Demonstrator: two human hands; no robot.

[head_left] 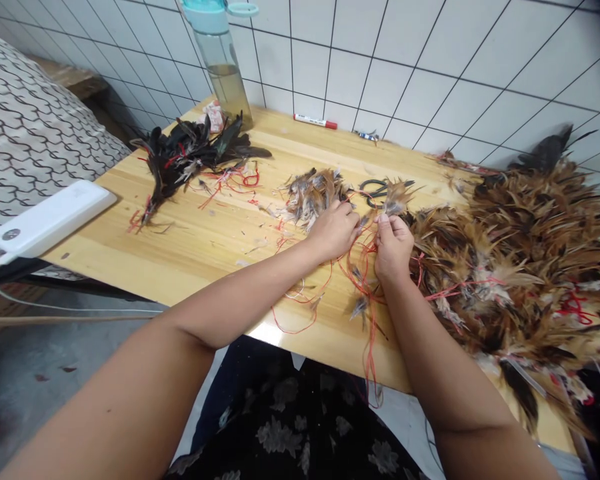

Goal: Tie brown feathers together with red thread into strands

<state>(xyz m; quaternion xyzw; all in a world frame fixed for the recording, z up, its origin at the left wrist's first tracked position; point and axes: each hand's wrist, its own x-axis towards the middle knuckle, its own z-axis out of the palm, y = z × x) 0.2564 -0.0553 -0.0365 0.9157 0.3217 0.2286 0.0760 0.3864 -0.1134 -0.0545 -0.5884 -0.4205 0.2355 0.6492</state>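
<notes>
Between the thumb and fingers of my right hand (pixel 394 245) a small brown feather tuft (pixel 397 197) is pinched, its tips pointing up and away from me. Close beside it, my left hand (pixel 334 230) is closed with the fingers curled down; what they grip is hidden. A small heap of brown and grey feathers (pixel 314 192) lies just beyond my left hand. Loose red threads (pixel 356 279) run across the table below both hands and hang over its front edge. Black-handled scissors (pixel 374 191) lie behind the hands, partly covered.
A large pile of brown feathers (pixel 520 253) covers the table's right side. Dark feathers (pixel 180 157) lie at left near a water bottle (pixel 227 73). A red marker (pixel 315 121) lies by the tiled wall. A white power bank (pixel 53 217) with a cable sits at the left edge.
</notes>
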